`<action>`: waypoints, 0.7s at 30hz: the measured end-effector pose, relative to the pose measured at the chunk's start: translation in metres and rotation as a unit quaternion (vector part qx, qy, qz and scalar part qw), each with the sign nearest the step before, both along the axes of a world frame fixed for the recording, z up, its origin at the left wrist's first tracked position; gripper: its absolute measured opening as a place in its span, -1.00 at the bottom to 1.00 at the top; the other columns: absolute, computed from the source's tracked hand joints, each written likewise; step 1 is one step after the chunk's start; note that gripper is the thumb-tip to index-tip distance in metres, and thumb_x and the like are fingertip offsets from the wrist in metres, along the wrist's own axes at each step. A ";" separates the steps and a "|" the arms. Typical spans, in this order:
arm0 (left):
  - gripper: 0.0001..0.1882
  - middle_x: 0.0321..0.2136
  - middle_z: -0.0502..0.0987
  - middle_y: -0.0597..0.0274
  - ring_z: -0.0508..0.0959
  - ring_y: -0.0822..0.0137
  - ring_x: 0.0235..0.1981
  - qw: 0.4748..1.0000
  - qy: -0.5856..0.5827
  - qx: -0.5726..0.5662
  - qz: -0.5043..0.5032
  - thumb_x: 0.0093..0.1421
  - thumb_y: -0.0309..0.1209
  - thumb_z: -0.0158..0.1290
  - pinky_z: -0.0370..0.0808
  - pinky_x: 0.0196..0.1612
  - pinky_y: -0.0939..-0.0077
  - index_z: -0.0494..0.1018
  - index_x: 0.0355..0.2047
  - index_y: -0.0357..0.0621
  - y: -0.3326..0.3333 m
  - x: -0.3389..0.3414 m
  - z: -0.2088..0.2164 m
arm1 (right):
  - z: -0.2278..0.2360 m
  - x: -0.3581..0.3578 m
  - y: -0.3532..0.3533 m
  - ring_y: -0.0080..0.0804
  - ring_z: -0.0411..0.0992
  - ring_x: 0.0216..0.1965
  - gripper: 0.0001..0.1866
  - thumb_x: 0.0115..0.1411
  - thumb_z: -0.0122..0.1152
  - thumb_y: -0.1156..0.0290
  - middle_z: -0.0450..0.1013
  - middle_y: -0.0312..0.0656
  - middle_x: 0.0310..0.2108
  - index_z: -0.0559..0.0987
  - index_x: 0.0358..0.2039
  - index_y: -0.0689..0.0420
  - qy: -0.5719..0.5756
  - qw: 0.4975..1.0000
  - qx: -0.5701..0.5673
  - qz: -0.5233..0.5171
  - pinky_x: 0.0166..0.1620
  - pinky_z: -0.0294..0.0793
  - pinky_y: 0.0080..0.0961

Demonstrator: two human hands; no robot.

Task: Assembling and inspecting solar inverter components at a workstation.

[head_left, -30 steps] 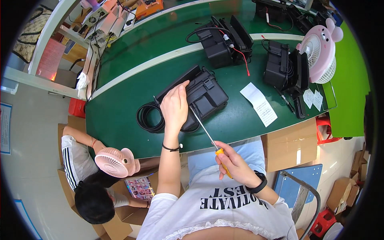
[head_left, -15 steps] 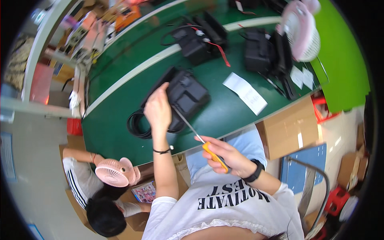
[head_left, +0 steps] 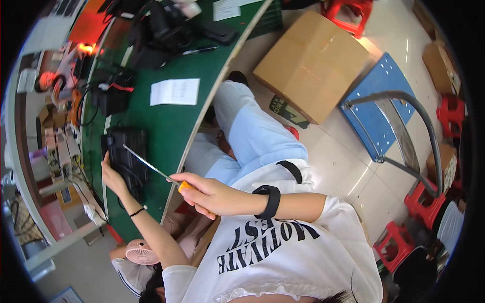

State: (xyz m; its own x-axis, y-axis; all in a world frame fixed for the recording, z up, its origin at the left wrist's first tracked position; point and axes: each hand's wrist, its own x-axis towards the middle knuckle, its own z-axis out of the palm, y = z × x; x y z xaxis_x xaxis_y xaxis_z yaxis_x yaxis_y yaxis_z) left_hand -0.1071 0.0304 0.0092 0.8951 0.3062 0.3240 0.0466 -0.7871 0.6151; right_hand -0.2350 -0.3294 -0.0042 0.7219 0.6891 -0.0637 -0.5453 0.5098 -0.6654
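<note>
My right hand (head_left: 214, 196) is closed round the yellow-orange handle of a screwdriver (head_left: 151, 165). Its long metal shaft points up and left, with the tip seen over a black plastic case (head_left: 132, 151) on the green table. I cannot tell whether the tip touches the case. My left hand (head_left: 114, 179) grips the case along its left edge, fingers partly hidden there. A black cable lies by the case's near end, partly behind my hand.
A white paper slip (head_left: 175, 92) lies on the green table (head_left: 169, 121), with more black cases (head_left: 112, 96) beyond. A cardboard box (head_left: 313, 65) and a blue platform trolley (head_left: 376, 108) stand on the floor at right. Red stools (head_left: 396, 247) are farther right; another person sits at lower left by a pink fan (head_left: 141, 251).
My view has swung right, so the table now sits at left and more floor shows. The screwdriver's tip, earlier at the case by my left hand, now appears higher along it.
</note>
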 end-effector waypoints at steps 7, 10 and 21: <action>-0.42 -0.01 0.52 -0.06 0.48 0.20 0.06 1.000 0.003 0.004 -0.022 0.44 -0.17 -0.41 0.28 0.21 0.40 0.45 0.02 -0.44 0.012 0.002 -0.001 | -0.010 0.010 -0.024 -0.62 0.28 -0.73 -0.53 0.41 -0.17 0.32 0.32 -0.30 -0.51 0.14 0.27 0.16 -0.027 0.996 0.009 -0.090 -0.64 0.33 -0.58; -0.41 0.00 0.51 -0.09 0.47 0.19 0.07 1.000 0.008 0.004 -0.020 0.44 -0.17 -0.41 0.27 0.22 0.39 0.44 0.03 -0.46 0.013 0.004 -0.001 | -0.011 0.019 -0.026 -0.63 0.29 -0.72 -0.54 0.42 -0.18 0.33 0.31 -0.31 -0.54 0.14 0.27 0.16 -0.012 0.996 0.019 -0.084 -0.64 0.33 -0.59; -0.42 0.01 0.50 -0.09 0.47 0.19 0.08 1.000 0.013 0.011 -0.003 0.46 -0.19 -0.43 0.27 0.22 0.40 0.41 0.04 -0.48 -0.005 -0.003 0.004 | -0.021 0.031 -0.025 -0.71 0.25 -0.63 -0.53 0.45 -0.23 0.33 0.23 -0.33 -0.44 0.09 0.32 0.07 0.035 0.997 0.030 -0.063 -0.60 0.30 -0.72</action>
